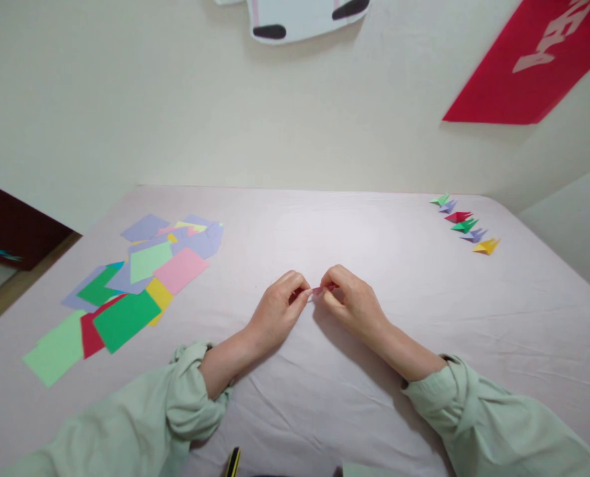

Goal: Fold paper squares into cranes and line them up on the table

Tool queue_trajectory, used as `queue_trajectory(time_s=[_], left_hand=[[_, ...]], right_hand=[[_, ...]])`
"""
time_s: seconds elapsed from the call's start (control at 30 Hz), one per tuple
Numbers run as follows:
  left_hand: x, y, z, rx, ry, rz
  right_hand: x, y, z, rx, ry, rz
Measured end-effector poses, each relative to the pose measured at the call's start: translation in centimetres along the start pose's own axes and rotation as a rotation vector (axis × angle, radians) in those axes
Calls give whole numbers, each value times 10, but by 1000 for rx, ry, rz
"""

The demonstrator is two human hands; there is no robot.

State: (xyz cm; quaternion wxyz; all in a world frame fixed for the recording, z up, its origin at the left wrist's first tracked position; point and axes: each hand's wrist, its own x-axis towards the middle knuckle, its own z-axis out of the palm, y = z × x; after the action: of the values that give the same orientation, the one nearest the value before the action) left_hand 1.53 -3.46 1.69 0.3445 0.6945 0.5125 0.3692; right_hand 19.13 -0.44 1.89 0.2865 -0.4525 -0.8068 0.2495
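Note:
Between my two hands, over the middle of the table, is a small folded piece of red or pink paper (pixel 317 290). My left hand (pixel 282 308) pinches its left end between thumb and fingers. The right end sits in the pinch of my right hand (pixel 352 301). Most of the paper is hidden by my fingers, so its folded shape cannot be made out. Both hands are closed and close together, just above the pale cloth (pixel 295 232) that covers the table.
Loose coloured paper sheets (pixel 127 320) lie overlapping on the left. A row of several small folded paper figures (pixel 464 226) stands at the far right. A wall (pixel 295 119) rises behind the table. A black and yellow object (pixel 233 462) shows at the near edge.

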Motion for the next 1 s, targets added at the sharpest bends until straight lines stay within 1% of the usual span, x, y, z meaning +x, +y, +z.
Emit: queue_trajectory(time_s=[0.17,0.37,0.47,0.6,0.67,0.73,0.87,1.0], left_hand=[[1,-3,-1,-22,10,-25],[3,-3,1,-105,32,-87],[4,-2,0,-133,52,-122],[4,-2,-1,-176,80,-194],[5,-3,-2,-186,78,-193],[5,-4,-1,-181,75,-174],[5,-6,1,-172,67,-154],[5,-5,3,-70,38,-72]], right_hand=[[2,8,0,40,20,31],[5,6,1,136,79,109],[6,10,0,190,109,152],[8,19,-1,363,151,235],[8,20,0,449,114,223],[7,17,1,459,50,176],[5,9,3,361,-12,110],[2,5,6,295,-50,53]])
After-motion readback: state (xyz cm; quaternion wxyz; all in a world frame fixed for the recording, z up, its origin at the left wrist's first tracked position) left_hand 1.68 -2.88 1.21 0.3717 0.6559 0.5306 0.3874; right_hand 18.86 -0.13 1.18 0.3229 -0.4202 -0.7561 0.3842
